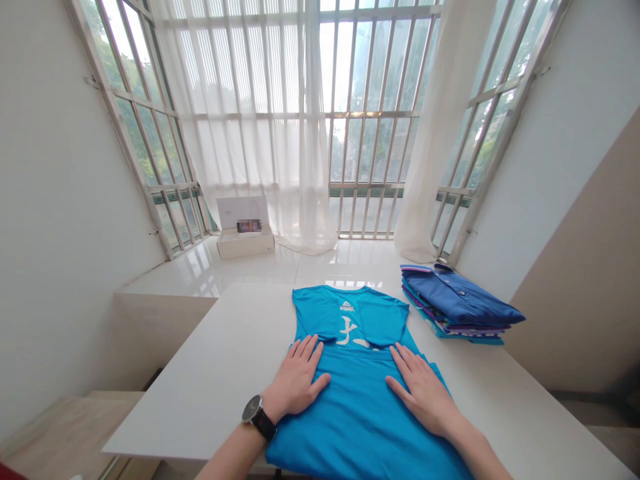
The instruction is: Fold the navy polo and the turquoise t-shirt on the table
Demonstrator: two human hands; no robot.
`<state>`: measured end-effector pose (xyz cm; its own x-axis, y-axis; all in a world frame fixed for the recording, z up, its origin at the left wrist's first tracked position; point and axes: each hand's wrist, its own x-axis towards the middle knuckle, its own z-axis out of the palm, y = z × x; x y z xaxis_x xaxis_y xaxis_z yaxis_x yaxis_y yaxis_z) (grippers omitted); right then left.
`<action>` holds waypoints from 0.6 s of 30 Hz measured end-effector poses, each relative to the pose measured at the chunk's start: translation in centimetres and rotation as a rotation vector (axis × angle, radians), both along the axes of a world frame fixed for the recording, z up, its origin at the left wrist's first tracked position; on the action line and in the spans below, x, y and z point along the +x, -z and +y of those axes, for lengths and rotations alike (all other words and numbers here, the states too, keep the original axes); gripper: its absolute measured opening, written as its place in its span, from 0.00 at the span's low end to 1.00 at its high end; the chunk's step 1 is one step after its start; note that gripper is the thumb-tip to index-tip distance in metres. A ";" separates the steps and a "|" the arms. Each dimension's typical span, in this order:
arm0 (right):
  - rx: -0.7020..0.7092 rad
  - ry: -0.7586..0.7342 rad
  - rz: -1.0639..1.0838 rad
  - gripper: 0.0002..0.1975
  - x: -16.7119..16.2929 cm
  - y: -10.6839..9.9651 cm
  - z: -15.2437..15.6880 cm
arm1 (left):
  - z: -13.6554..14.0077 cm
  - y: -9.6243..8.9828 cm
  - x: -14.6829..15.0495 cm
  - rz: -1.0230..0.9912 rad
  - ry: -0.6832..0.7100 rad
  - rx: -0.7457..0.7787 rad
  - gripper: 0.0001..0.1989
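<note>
Blue T-shirt lies flat beneath two open hands

A bright blue short-sleeved fabric T-shirt with white print (365, 407) lies partly folded on a smooth white bench (210, 380), its neckline toward the window and its near end at the lower edge of view; the sleeves are turned inward over the upper part, and a straight fabric edge crosses just below, partly covering the white printing.

The left hand (297, 379) rests palm down on the shirt's left side, fingertips at that crossing edge; the right hand (424, 392) lies palm down on the right side, its fingertips also at the edge; the grip of both is open, fingers extended and pinching nothing; a round, dark-faced wristwatch with a black strap (254, 409) circles the left wrist.

At the bench's far right, apart from the shirt, sits a stack of folded clothes (445, 319), topped by a dark blue buttoned garment (455, 292); beyond, on a glossy white windowsill (310, 267), stands a white rectangular box with its lid raised (245, 248); sheer white curtains (245, 107) hang before barred windows (373, 140).
</note>
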<state>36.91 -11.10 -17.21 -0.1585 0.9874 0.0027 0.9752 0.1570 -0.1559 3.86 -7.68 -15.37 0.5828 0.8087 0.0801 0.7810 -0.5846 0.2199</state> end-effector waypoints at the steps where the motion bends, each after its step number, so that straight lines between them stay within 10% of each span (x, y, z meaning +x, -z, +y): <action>1: -0.003 0.000 -0.002 0.40 0.0 0.0 0.0 | 0.0 0.0 0.0 0.000 -0.001 -0.001 0.36; 18: 0.060 0.003 0.080 0.38 0.0 0.0 0.7 | 0.8 -0.4 0.2 0.007 -0.016 0.023 0.34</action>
<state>36.95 -10.38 -17.17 -0.1521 0.9855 0.0747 0.9606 0.1652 -0.2236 4.06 -6.93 -14.99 0.5706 0.8157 0.0953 0.7915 -0.5772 0.2011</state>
